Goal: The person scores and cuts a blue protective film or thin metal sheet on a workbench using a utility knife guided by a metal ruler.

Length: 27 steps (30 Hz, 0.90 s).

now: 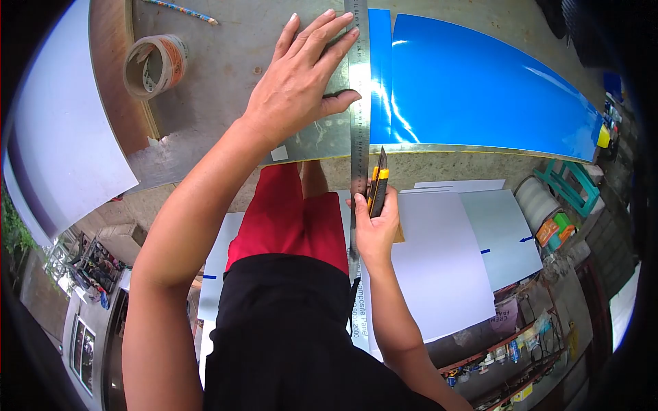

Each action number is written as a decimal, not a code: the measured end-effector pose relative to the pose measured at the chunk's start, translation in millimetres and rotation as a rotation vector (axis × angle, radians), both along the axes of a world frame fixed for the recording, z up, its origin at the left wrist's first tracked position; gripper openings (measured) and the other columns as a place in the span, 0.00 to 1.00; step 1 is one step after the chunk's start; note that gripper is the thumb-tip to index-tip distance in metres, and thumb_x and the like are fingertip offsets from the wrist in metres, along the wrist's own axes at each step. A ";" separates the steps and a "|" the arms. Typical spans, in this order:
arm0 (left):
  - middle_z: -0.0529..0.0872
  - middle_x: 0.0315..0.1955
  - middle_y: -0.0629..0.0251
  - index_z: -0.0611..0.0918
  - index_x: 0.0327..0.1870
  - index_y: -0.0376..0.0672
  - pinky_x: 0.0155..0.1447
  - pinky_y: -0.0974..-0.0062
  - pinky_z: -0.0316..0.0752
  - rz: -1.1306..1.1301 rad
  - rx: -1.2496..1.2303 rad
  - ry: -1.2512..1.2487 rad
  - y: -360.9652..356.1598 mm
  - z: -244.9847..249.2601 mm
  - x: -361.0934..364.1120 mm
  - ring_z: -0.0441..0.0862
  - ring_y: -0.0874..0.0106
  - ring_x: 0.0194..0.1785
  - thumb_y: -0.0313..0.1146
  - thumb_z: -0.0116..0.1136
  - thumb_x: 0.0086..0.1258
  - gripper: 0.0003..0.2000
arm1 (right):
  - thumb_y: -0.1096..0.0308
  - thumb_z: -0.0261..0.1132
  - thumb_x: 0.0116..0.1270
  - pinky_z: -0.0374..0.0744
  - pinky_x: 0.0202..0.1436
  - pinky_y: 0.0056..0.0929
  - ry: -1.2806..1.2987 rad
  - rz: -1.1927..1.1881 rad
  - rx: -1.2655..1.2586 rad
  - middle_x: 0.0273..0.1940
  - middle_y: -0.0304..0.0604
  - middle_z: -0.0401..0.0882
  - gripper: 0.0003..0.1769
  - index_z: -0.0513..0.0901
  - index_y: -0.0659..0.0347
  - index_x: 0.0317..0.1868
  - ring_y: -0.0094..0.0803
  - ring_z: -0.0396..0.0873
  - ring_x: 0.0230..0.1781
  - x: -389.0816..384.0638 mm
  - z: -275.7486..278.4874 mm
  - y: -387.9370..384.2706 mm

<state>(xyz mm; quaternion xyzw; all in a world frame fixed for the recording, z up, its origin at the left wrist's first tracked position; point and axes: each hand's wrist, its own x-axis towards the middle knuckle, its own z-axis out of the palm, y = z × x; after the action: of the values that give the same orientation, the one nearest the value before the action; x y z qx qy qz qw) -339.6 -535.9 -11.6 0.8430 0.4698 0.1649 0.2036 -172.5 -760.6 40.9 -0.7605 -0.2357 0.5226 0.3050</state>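
My left hand [308, 75] is spread open, its fingertips and thumb resting on the left edge of a long steel ruler [360, 109]. The ruler lies across the table along the left side of a blue sheet [473, 89] and sticks out past the near table edge. A narrow blue strip [380, 75] lies between the ruler and the larger blue piece, with a thin line dividing them. My right hand [377, 229] is closed around a black and yellow utility knife [379, 188], its blade pointing away from me toward the table edge. The right thumb is right beside the ruler.
A tape roll [156, 66] and a patterned pencil [181, 11] lie on the metal table [226, 75]. A pale curved panel [62, 109] is at the far left. White panels [432, 260] are stacked below the table edge, near a green stool [570, 185] and a cluttered shelf [507, 363].
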 end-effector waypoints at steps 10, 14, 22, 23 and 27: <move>0.67 0.84 0.64 0.72 0.84 0.51 0.94 0.50 0.46 -0.001 -0.001 0.000 0.4 1.7 0.7 0.60 0.63 0.89 0.53 0.79 0.64 0.46 | 0.75 0.69 0.80 0.88 0.51 0.33 0.004 -0.010 -0.008 0.44 0.46 0.90 0.15 0.78 0.67 0.61 0.32 0.92 0.44 3.0 0.5 0.5; 0.67 0.84 0.64 0.72 0.84 0.50 0.94 0.50 0.46 -0.002 -0.003 0.002 0.8 3.2 0.1 0.60 0.63 0.89 0.52 0.79 0.63 0.46 | 0.70 0.69 0.81 0.84 0.56 0.34 -0.232 0.160 0.047 0.47 0.44 0.90 0.12 0.80 0.65 0.58 0.32 0.88 0.48 9.5 -2.0 5.7; 0.67 0.84 0.60 0.74 0.81 0.43 0.93 0.47 0.48 -0.022 -0.036 0.026 3.9 11.0 0.0 0.60 0.60 0.89 0.52 0.78 0.64 0.45 | 0.66 0.72 0.80 0.84 0.53 0.36 -0.199 0.077 0.050 0.45 0.45 0.92 0.12 0.83 0.64 0.54 0.33 0.89 0.45 15.4 -5.9 43.3; 0.67 0.84 0.59 0.76 0.80 0.42 0.92 0.46 0.48 -0.029 -0.039 0.050 4.4 11.6 -0.4 0.60 0.60 0.88 0.54 0.76 0.66 0.43 | 0.66 0.73 0.79 0.84 0.53 0.36 -0.216 0.115 0.036 0.45 0.45 0.92 0.12 0.83 0.64 0.53 0.33 0.89 0.45 15.5 -8.2 43.9; 0.67 0.84 0.60 0.75 0.81 0.42 0.92 0.46 0.48 -0.027 -0.058 0.034 4.3 10.7 -0.7 0.60 0.60 0.89 0.54 0.76 0.65 0.44 | 0.66 0.74 0.78 0.84 0.53 0.36 -0.220 0.107 0.022 0.45 0.44 0.92 0.12 0.84 0.64 0.52 0.33 0.89 0.46 16.2 -11.0 44.7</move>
<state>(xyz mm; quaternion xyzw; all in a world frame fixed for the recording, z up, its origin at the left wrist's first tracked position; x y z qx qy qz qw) -340.3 -531.6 -0.9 0.8457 0.4662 0.1340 0.2224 -156.3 -715.9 29.9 -0.7962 -0.3135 0.4490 0.2572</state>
